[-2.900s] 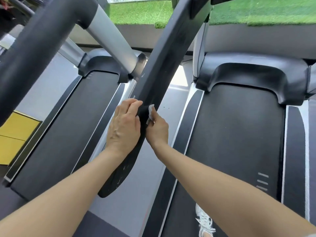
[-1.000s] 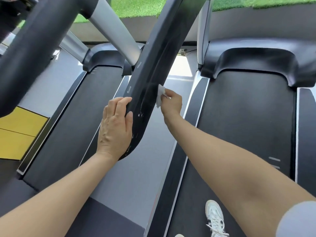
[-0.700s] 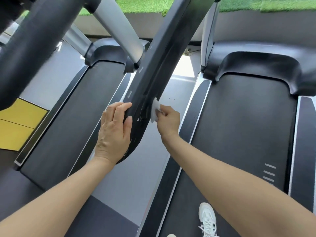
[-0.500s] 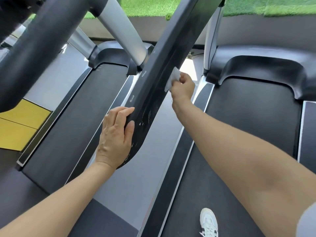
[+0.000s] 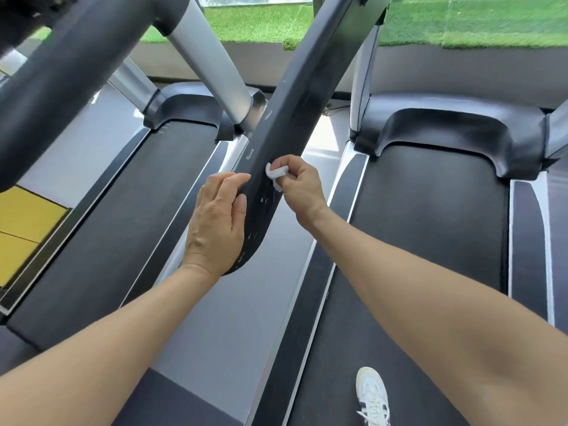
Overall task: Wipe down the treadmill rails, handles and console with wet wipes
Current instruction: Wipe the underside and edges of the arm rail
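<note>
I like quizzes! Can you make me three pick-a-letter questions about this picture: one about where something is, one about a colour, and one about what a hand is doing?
1. Where is the wet wipe?
A. On the floor
B. Pressed against the black handrail
C. Lying on the treadmill belt

2. What colour is the shoe?
A. White
B. Red
C. Green

3. What is the left hand doing?
A. Hanging by the person's side
B. Holding a bottle
C. Resting on the handrail near its rounded end

Answers:
1. B, the right hand pinches the crumpled wipe against the rail's side.
2. A, the shoe at the bottom edge is white with dark stripes.
3. C, its fingers lie over the rail's edge, holding nothing else.
</note>
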`<state>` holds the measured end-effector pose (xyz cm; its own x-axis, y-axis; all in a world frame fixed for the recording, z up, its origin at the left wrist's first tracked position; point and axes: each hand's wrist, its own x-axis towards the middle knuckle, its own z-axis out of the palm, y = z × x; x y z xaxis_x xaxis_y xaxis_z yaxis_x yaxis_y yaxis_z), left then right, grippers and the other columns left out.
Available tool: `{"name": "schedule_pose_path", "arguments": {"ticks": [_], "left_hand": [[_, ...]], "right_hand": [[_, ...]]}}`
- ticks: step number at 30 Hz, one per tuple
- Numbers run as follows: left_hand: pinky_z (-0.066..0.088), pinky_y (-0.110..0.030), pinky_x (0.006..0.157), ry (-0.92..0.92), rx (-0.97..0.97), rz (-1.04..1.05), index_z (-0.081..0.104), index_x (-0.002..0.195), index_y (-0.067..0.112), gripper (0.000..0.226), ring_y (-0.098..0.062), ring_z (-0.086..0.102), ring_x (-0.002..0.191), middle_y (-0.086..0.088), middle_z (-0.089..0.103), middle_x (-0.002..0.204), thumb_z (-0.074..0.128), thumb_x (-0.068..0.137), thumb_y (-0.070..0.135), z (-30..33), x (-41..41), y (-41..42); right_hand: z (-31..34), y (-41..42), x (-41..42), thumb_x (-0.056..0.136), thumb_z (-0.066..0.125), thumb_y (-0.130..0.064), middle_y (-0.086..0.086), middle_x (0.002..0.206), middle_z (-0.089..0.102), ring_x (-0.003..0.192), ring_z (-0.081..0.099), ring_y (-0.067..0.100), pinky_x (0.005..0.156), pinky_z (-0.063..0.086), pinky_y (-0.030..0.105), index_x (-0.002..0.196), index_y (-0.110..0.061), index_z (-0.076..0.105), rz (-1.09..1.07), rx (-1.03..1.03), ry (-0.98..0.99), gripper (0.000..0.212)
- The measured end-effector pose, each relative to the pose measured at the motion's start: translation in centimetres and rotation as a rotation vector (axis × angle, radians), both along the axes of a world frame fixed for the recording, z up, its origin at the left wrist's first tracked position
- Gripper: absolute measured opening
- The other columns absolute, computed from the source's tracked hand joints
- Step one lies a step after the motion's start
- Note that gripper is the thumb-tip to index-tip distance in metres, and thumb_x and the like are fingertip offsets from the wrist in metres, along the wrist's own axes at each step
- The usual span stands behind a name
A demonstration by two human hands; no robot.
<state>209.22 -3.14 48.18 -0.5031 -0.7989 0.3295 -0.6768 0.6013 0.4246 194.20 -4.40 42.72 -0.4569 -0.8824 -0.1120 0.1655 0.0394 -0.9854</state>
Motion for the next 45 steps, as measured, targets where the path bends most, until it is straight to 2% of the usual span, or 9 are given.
{"name": "schedule_pose_path", "arguments": {"ticks": [8, 11, 15, 19, 27, 31, 35, 39, 45], "left_hand": [[0.032, -0.021, 0.095, 0.030, 0.034, -0.008, 0.054, 0.126, 0.009, 0.037, -0.018, 0.044, 0.110, -0.003, 0.050, 0.120, 0.037, 0.095, 0.018, -1.2, 3.3, 0.9], [0.031, -0.018, 0.096, 0.050, -0.009, -0.019, 0.055, 0.126, 0.006, 0.036, -0.018, 0.042, 0.109, -0.007, 0.051, 0.120, 0.037, 0.096, 0.015, -1.8, 3.1, 0.9], [0.031, -0.019, 0.095, 0.062, -0.045, -0.029, 0.056, 0.125, 0.007, 0.036, -0.020, 0.043, 0.105, -0.002, 0.050, 0.117, 0.036, 0.097, 0.016, -2.4, 3.1, 0.7], [0.036, -0.026, 0.096, 0.086, -0.049, -0.028, 0.056, 0.126, 0.009, 0.035, -0.018, 0.041, 0.105, 0.008, 0.043, 0.115, 0.035, 0.098, 0.015, -2.6, 3.1, 0.7], [0.026, -0.007, 0.095, 0.094, -0.074, -0.010, 0.056, 0.126, 0.010, 0.034, -0.009, 0.036, 0.103, 0.009, 0.042, 0.116, 0.037, 0.098, 0.012, -2.8, 3.0, 0.9], [0.028, -0.010, 0.094, 0.102, -0.074, -0.004, 0.056, 0.126, 0.010, 0.035, -0.006, 0.034, 0.102, 0.010, 0.042, 0.115, 0.036, 0.098, 0.013, -3.0, 3.1, 0.9], [0.029, -0.012, 0.094, 0.114, -0.079, -0.006, 0.056, 0.127, 0.011, 0.036, -0.006, 0.034, 0.102, 0.011, 0.042, 0.115, 0.034, 0.098, 0.014, -3.1, 3.0, 0.8], [0.024, -0.005, 0.093, 0.121, -0.091, 0.000, 0.057, 0.126, 0.010, 0.038, -0.007, 0.034, 0.100, 0.010, 0.042, 0.115, 0.033, 0.097, 0.017, -3.1, 3.0, 0.8], [0.028, -0.008, 0.094, 0.121, -0.080, 0.002, 0.057, 0.127, 0.011, 0.036, -0.004, 0.033, 0.100, 0.011, 0.042, 0.115, 0.035, 0.098, 0.014, -3.2, 3.0, 0.8]], "right_hand": [[-1.5, 5.3, 5.5, 0.088, 0.056, 0.003, -0.001, 0.090, 0.059, 0.083, 0.057, 0.008, 0.083, 0.051, 0.029, 0.080, -0.014, 0.063, 0.057, -0.005, -0.049, 0.020], [-1.8, 6.4, 5.5, 0.087, 0.059, 0.003, 0.002, 0.088, 0.061, 0.083, 0.057, 0.014, 0.081, 0.051, 0.029, 0.076, -0.017, 0.065, 0.151, 0.025, -0.077, 0.024], [-2.3, 4.0, 2.3, 0.089, 0.057, 0.001, 0.000, 0.077, 0.057, 0.080, 0.054, 0.023, 0.075, 0.048, 0.034, 0.074, -0.020, 0.062, -0.168, 0.113, -0.251, 0.026], [-2.1, 0.7, 1.3, 0.092, 0.058, -0.012, -0.006, 0.081, 0.055, 0.080, 0.056, 0.019, 0.074, 0.050, 0.030, 0.082, -0.020, 0.058, -0.249, 0.101, -0.221, 0.013], [-3.8, 5.9, 7.1, 0.094, 0.054, -0.013, 0.000, 0.095, 0.063, 0.083, 0.055, 0.009, 0.068, 0.042, 0.012, 0.097, -0.020, 0.062, -0.110, 0.077, 0.035, 0.011], [-3.1, 1.6, 3.6, 0.091, 0.055, -0.011, -0.001, 0.084, 0.062, 0.082, 0.058, 0.020, 0.068, 0.044, 0.028, 0.086, -0.022, 0.061, -0.258, 0.162, 0.015, 0.014], [-2.2, 1.1, 3.9, 0.092, 0.054, -0.011, -0.005, 0.083, 0.059, 0.083, 0.058, 0.018, 0.070, 0.045, 0.025, 0.084, -0.021, 0.059, -0.361, 0.159, -0.050, 0.014], [-2.4, 7.1, 9.3, 0.092, 0.056, -0.014, -0.006, 0.070, 0.060, 0.067, 0.053, 0.010, 0.059, 0.041, 0.022, 0.073, -0.028, 0.058, -0.195, 0.149, -0.107, 0.024], [-3.1, 3.4, 6.0, 0.090, 0.053, -0.007, -0.004, 0.080, 0.060, 0.079, 0.057, 0.018, 0.062, 0.042, 0.023, 0.071, -0.026, 0.059, -0.281, 0.232, -0.060, 0.028]]}}
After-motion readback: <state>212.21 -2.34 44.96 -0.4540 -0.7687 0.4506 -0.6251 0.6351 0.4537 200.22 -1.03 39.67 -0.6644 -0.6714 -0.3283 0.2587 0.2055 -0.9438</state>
